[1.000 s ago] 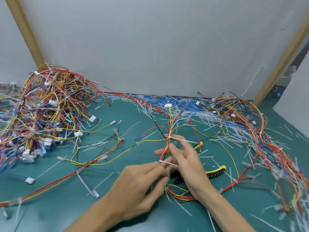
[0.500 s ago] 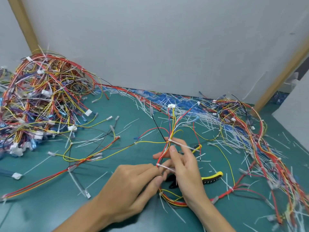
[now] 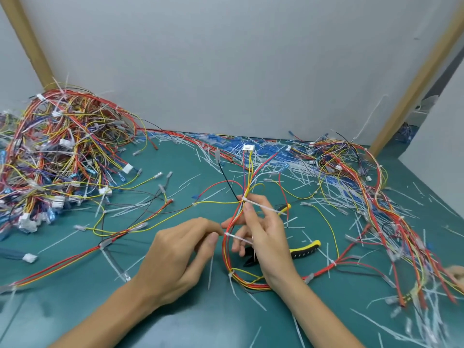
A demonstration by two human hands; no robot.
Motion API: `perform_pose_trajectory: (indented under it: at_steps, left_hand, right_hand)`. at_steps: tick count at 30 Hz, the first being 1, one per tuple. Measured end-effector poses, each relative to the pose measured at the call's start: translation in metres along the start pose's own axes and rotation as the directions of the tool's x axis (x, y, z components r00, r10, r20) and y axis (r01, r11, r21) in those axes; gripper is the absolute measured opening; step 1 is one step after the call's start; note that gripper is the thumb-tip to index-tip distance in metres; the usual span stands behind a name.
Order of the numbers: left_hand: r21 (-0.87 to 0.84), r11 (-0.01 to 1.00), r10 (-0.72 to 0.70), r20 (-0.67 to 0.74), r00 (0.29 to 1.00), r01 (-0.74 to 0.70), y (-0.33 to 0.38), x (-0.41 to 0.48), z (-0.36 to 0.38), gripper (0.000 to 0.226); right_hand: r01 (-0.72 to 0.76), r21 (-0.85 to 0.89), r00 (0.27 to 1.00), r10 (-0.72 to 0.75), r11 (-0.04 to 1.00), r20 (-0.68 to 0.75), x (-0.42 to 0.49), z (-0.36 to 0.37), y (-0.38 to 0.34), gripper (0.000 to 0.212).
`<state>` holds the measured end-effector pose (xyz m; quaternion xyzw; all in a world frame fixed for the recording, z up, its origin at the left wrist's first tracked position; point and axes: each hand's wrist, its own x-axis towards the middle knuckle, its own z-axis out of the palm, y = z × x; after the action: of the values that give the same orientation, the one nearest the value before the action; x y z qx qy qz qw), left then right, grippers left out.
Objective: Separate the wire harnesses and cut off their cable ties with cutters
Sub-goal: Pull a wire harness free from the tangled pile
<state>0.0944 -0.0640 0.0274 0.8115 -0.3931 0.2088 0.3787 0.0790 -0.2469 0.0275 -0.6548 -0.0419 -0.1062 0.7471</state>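
Head view. One wire harness (image 3: 232, 222) sits mid-mat, held up between both hands. Its long axis runs away from the person: white connector (image 3: 248, 147) at the far end, wires looping back at the near end by the right wrist.

Three cable ties counted on it: upper tie (image 3: 263, 208), lower tie (image 3: 237, 238), near tie (image 3: 230, 274). The tails of the first two point right.

Right hand (image 3: 266, 234) pinches the harness at the upper tie, thumb against fingers. Left hand (image 3: 180, 249) is curled, thumb and forefinger meeting at the lower tie's head; whether they actually clasp it cannot be told.

One pair of cutters (image 3: 303, 249) lies on the mat under the right hand, its yellow-black handles pointing right.

Green mat (image 3: 75, 310) is barest along the near edge and front left. Two harness heaps hem it in: large heap (image 3: 62, 151) far left, smaller heap (image 3: 351, 167) trailing down the right edge. Cut tie scraps (image 3: 301, 177) litter the far middle. White wall (image 3: 226, 71) closes the back, between two wooden posts, left post (image 3: 25, 41) and right post (image 3: 414, 84).
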Motion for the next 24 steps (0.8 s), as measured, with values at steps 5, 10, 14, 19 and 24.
perform_pose_trajectory:
  at_steps: [5,10,14,19,24]
  left_hand:
    - [-0.026,0.999,-0.029,0.095,0.995,0.031,0.000,-0.001,0.006,0.013]
    - [-0.255,0.937,-0.231,0.067,0.971,0.241,0.003,0.002,0.015,0.012]
    - [-0.487,0.738,-0.437,0.181,0.881,0.466,0.003,0.008,0.021,0.016]
    - [-0.432,0.737,-0.469,0.228,0.853,0.520,-0.007,0.007,0.021,0.014]
    - [-0.216,0.896,-0.372,0.117,0.921,0.389,-0.005,0.004,0.024,0.012]
  right_hand:
    - [-0.041,0.009,0.999,0.041,0.999,0.007,0.000,0.000,0.000,0.033]
    - [-0.112,0.071,0.994,0.112,0.991,0.004,0.003,-0.001,-0.004,0.028]
    - [-0.083,-0.035,0.996,0.085,0.996,0.039,0.000,-0.001,-0.005,0.033]
    - [-0.051,-0.194,0.994,0.069,0.980,0.083,0.000,-0.001,-0.004,0.047]
    - [0.038,-0.430,0.999,-0.033,0.902,0.019,-0.004,-0.003,0.004,0.051]
